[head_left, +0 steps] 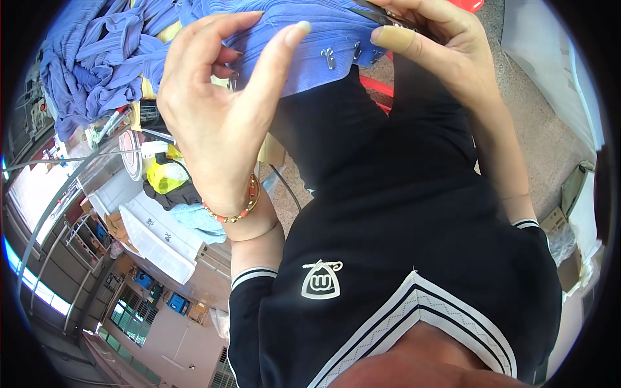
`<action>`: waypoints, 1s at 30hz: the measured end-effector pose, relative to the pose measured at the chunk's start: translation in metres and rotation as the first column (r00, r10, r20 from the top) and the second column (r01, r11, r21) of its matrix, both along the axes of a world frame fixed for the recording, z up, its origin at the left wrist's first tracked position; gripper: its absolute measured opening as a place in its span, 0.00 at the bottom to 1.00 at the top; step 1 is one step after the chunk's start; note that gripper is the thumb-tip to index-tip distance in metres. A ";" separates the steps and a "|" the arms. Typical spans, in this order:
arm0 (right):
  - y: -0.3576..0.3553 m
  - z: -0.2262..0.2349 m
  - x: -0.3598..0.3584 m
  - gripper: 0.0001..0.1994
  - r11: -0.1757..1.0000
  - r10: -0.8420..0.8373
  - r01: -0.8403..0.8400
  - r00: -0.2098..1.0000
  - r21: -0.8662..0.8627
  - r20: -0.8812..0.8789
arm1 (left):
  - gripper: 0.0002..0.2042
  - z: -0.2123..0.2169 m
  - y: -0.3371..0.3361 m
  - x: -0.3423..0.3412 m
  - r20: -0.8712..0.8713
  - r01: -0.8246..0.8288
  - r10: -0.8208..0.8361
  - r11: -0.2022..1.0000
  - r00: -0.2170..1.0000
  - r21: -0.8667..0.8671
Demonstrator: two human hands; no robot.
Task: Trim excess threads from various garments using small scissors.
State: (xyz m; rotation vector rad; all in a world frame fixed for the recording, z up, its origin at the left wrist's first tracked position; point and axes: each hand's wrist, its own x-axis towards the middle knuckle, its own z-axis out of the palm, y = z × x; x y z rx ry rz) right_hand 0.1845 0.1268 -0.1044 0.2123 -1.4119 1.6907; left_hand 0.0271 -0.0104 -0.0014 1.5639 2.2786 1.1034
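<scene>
A blue pleated garment (304, 45) lies across my lap, with a smooth band along its near edge. Several small silver metal hooks (330, 59) sit on that band. My left hand (217, 107) is over the garment's left part, thumb and index finger apart and the other fingers loosely curled; whether they touch the cloth is unclear. In my right hand (453, 55), at the band's right end, is a dark metal tool that looks like thread snips (383, 14), partly hidden by the fingers and cut off by the frame's top. A tan bandage wraps the right thumb.
More blue pleated cloth (97, 77) is heaped at the far left. Beyond my left forearm are a yellow plastic bag (165, 174) and a white box (152, 229). A red stool (378, 90) shows beneath me, and a cardboard box (569, 268) stands at the right.
</scene>
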 end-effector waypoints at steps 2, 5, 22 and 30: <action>0.000 -0.010 -0.006 0.18 0.992 0.092 -0.105 0.980 -0.063 -0.176 | 0.08 0.000 0.004 0.004 -0.149 -0.067 0.063 0.998 0.987 -0.018; -0.004 0.005 0.001 0.18 0.998 0.053 -0.059 0.982 -0.026 -0.182 | 0.07 -0.007 0.001 0.000 -0.211 0.020 0.003 0.994 0.977 0.106; -0.022 0.072 0.020 0.18 0.986 -0.162 0.080 0.679 0.147 0.716 | 0.04 -0.024 -0.015 -0.011 0.356 -0.026 -0.125 0.920 0.926 0.390; -0.025 0.078 0.008 0.18 0.923 -0.288 0.061 0.762 0.379 0.580 | 0.06 -0.027 -0.017 -0.021 0.368 -0.006 -0.196 0.876 0.909 0.482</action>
